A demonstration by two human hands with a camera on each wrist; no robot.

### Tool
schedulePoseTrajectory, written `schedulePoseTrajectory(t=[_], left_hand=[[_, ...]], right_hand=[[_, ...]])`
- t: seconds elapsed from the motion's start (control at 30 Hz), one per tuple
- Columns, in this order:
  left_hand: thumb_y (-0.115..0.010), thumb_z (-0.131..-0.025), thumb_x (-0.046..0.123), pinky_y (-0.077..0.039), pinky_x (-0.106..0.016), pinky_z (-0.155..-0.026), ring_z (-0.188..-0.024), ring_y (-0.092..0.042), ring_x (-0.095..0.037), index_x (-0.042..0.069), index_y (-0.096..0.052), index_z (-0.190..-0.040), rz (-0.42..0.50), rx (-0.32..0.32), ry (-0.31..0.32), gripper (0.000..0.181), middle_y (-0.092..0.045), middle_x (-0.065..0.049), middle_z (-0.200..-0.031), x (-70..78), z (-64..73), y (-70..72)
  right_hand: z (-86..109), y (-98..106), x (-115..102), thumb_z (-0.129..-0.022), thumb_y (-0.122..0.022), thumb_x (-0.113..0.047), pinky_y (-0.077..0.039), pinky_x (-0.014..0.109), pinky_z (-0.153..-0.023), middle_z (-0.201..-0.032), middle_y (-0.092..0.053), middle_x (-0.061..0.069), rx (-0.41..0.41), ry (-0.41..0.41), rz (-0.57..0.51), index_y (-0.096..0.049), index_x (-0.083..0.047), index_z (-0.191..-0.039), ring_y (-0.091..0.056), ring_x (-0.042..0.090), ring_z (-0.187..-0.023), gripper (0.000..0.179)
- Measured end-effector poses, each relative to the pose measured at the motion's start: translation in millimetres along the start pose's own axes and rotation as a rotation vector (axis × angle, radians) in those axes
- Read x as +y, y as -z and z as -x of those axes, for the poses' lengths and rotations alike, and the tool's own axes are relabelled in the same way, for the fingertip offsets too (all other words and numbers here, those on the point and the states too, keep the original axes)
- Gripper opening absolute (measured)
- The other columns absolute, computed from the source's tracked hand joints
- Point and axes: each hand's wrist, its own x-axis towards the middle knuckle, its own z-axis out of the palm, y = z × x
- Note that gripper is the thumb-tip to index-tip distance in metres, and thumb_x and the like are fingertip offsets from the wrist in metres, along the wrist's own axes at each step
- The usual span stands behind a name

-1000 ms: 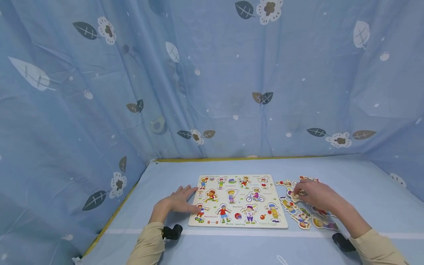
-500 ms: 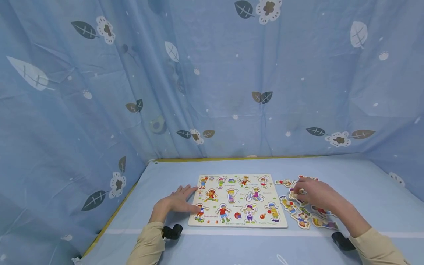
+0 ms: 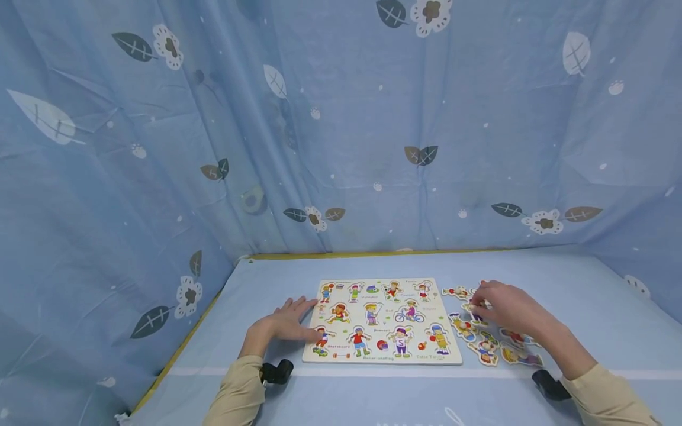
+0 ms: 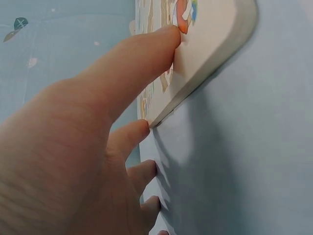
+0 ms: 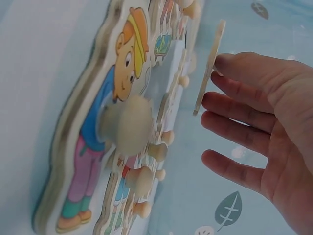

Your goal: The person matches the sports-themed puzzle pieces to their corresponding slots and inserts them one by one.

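Puzzle piece [image 5: 207, 73] held, loose pieces [image 3: 486, 350] near, board [image 3: 356, 315] beside

Puzzle board [image 3: 356, 320]: cream, multicoloured sports figures [image 3: 401, 341]. Curtain [image 3: 351, 130]: blue, grey leaves [image 3: 150, 321], white flowers [image 3: 543, 222]. Tablecloth [image 3: 351, 393]: pale blue, white stripe [image 3: 490, 376]. Sleeves [image 3: 237, 387]: beige.

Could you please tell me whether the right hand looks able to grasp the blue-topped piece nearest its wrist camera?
Probably not immediately: the right hand seems to pinch another piece, though nothing covers the blue-topped piece or its raised knob.
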Motion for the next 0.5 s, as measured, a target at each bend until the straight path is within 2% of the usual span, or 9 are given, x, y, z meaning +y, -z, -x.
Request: schedulePoseTrajectory(t=[0.2,0.3,0.4,0.5], left_hand=[[-0.073,-0.076,0.059,-0.015,-0.065,-0.118,-0.149,-0.013,-0.044,0.018,-0.036,-0.154,0.001,0.0,-0.002,0.095,-0.025,-0.018,-0.162,0.9,1.3,1.3],[-0.073,-0.077,0.059,-0.015,-0.065,-0.118,-0.15,-0.012,-0.044,0.018,-0.035,-0.154,0.007,-0.006,0.0,0.095,-0.024,-0.018,-0.162,0.4,0.9,1.0],[-0.072,-0.077,0.059,-0.014,-0.064,-0.118,-0.15,-0.011,-0.044,0.018,-0.034,-0.154,0.018,-0.015,0.002,0.096,-0.023,-0.017,-0.162,-0.2,0.5,1.4],[-0.072,-0.077,0.059,-0.013,-0.065,-0.118,-0.15,-0.01,-0.045,0.018,-0.034,-0.155,0.022,-0.024,-0.002,0.096,-0.021,-0.018,-0.163,-0.6,-0.3,2.7]], right_hand=[[0.1,2.8,-4.0,-0.084,-0.078,-0.022,-0.047,0.063,-0.096,-0.106,-0.072,0.013,0.013,-0.008,0.017,-0.074,-0.019,-0.088,-0.054,0.049,-0.122,0.006],[1.5,5.7,-5.6,-0.084,-0.078,-0.023,-0.052,0.059,-0.09,-0.102,-0.072,0.009,0.005,0.0,0.019,-0.073,-0.018,-0.088,-0.06,0.045,-0.113,0.008],[2.0,8.0,-7.9,-0.085,-0.077,-0.024,-0.056,0.048,-0.079,-0.094,-0.069,0.003,-0.003,0.004,0.015,-0.073,-0.018,-0.089,-0.065,0.031,-0.094,0.008],[1.7,9.3,-10.1,-0.086,-0.076,-0.024,-0.055,0.039,-0.071,-0.089,-0.065,-0.003,0.0,0.024,0.017,-0.073,-0.018,-0.089,-0.061,0.017,-0.081,0.008]])
